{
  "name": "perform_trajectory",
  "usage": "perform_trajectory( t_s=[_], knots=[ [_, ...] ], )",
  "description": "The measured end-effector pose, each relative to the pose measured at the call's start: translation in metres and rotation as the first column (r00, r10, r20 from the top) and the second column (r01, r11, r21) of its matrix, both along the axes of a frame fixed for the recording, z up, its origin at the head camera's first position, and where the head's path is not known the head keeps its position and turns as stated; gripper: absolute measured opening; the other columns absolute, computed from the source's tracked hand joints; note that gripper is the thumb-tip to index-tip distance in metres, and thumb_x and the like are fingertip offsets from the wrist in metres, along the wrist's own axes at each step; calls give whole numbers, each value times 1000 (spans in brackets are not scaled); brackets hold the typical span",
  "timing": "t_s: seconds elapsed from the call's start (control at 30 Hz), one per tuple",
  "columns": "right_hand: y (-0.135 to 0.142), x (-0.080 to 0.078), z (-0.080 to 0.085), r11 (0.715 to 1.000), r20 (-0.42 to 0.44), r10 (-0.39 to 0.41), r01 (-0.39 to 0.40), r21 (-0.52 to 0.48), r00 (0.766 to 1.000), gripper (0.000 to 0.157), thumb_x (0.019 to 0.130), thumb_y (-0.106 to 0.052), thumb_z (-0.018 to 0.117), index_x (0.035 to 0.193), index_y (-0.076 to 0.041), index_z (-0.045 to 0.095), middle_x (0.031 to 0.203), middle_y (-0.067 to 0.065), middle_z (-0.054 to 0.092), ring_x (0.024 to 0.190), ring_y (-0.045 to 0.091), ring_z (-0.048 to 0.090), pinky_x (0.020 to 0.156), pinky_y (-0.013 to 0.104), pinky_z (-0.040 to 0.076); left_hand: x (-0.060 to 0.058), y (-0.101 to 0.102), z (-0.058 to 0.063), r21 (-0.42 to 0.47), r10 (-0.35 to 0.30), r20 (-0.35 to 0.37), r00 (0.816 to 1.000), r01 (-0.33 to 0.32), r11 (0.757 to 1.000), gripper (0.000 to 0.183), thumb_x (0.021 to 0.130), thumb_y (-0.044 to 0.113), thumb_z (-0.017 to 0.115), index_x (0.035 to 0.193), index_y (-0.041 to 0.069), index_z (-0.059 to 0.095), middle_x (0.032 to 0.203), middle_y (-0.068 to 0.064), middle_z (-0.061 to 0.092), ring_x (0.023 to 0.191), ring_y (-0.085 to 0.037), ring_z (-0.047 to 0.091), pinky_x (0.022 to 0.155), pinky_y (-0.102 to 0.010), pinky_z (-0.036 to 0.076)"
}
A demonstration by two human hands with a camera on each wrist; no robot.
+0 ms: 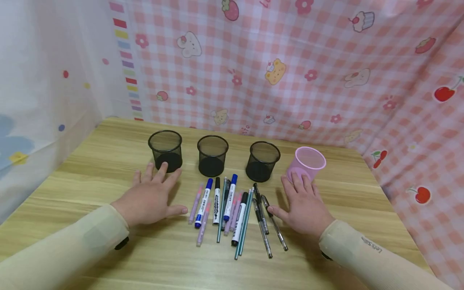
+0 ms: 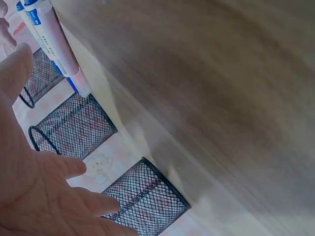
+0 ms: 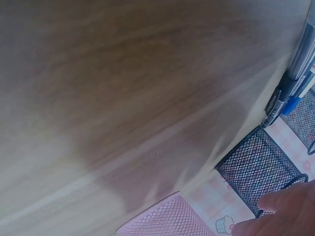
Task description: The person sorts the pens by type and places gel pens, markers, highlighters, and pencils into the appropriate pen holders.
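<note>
Left hand: fingers spread, gripping nothing, in front of the leftmost black cup. Right hand: likewise empty, by the pink cup. I can't tell whether either touches its cup. The pens and markers lie loose between the hands. My worries — a forward nudge could tip a cup; the right thumb sits close to the black pens, so an inward sweep might roll them — and packed barrels could drag their neighbours.

Counted on the tabletop: three black mesh cups, one pink cup, two blue-capped markers, two black-capped markers, four lilac highlighters, three teal pencils, four black pens, one partly covered.
</note>
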State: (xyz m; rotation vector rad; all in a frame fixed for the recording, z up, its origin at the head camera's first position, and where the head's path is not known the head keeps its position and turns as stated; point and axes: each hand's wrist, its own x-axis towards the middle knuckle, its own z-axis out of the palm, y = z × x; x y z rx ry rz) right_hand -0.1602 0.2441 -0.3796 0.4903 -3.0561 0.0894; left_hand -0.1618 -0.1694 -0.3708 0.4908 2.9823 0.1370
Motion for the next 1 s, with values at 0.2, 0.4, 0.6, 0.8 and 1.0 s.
perform_trajectory(
  t_s=[0.2, 0.4, 0.6, 0.8, 1.0],
  knots=[
    [0, -1, 0, 1000, 20, -7, 8, -17, 1000, 98, 100, -68, 56, 165, -1, 27, 172, 29, 17, 159, 55, 13, 125, 73, 15, 2, 0, 0, 7, 2, -5, 1000, -2, 1000, 109, 90, 82, 56, 170, 16, 20, 171, -33, 16, 153, -67, 8, 116, -85, 12],
    [2, -2, 1, 998, -18, 8, -9, -57, 1000, 91, 103, -58, 57, 162, 5, 31, 168, 32, 27, 155, 56, 25, 124, 71, 23, 0, 2, 6, 85, -36, -80, 996, 43, 995, 99, 95, 72, 60, 166, 9, 30, 168, -27, 32, 153, -55, 31, 120, -74, 29],
    [1, -3, 0, 994, -2, 14, -14, -110, 1000, 85, 105, -54, 58, 159, 7, 35, 161, 32, 42, 147, 53, 43, 119, 67, 37, -12, -3, 19, 265, -4, -243, 970, 70, 962, 70, 102, 52, 64, 152, 3, 52, 150, -19, 60, 137, -41, 58, 114, -60, 47],
    [-1, -1, 2, 989, 33, 0, 5, -150, 999, 79, 105, -48, 60, 157, 8, 38, 153, 33, 52, 135, 53, 56, 112, 66, 45, -40, -20, 28, 347, 118, -401, 908, 31, 937, 83, 97, 53, 71, 153, -3, 46, 150, -28, 52, 138, -49, 49, 115, -67, 40],
    [-4, 0, 4, 988, 40, -1, 8, -157, 999, 75, 106, -45, 60, 154, 9, 42, 150, 33, 55, 133, 53, 58, 111, 66, 46, -69, -33, 31, 385, 224, -265, 938, -110, 916, 108, 95, 71, 62, 163, -5, 25, 164, -32, 33, 150, -54, 32, 122, -71, 26]
  ],
)
